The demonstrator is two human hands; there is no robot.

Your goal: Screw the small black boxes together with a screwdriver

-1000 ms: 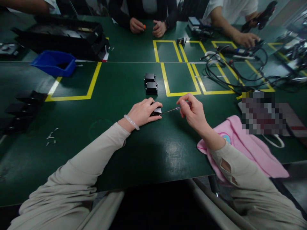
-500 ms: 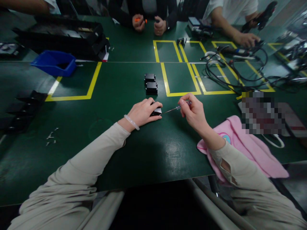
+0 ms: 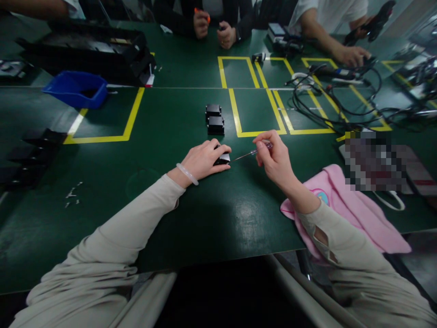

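My left hand (image 3: 205, 160) is closed around a small black block-shaped part (image 3: 223, 158) on the green table, and covers most of it. In my right hand (image 3: 275, 155) is a thin screwdriver (image 3: 248, 155), gripped by its clear handle. Its shaft points left, with the tip at the right side of the black part; whether it touches a screw is too small to tell. Just beyond my left hand stand two similar black parts (image 3: 215, 124), one behind the other. Several small screws (image 3: 71, 193) lie loose on the table to the left.
A blue bin (image 3: 77, 89) and black trays (image 3: 88, 50) stand at the left, with more black parts (image 3: 34, 155) nearer. Cables (image 3: 344, 109) coil at the right, behind a pink cloth (image 3: 348, 209). Across the table, a person's hands (image 3: 226, 35) hold small items.
The screwdriver and my right hand have shifted up very slightly. My left hand stays on the black part. Across the table, one hand has risen with an orange item.
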